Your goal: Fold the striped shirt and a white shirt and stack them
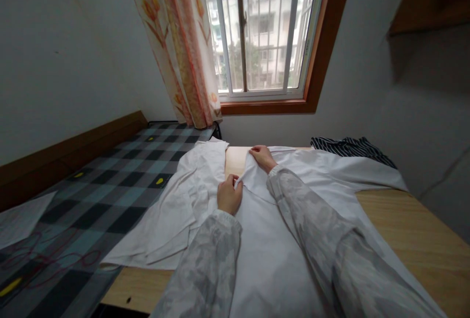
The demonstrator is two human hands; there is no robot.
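Note:
A white shirt (271, 239) lies spread flat on a light wooden table (411, 230), running from the near edge toward the window. My left hand (229, 195) pinches a fold of its cloth near the collar area. Farther out, my right hand (262, 157) grips the far edge of the same shirt. Both sleeves of mine are pale and patterned. A second white garment (176, 210) lies crumpled to the left, draped over the table's left edge.
A bed with a dark checked cover (91, 200) adjoins the table on the left, with a paper sheet (18, 220) on it. A striped dark cloth (348, 147) lies at the table's far right. A flowered curtain (179, 43) hangs beside the barred window (260, 29).

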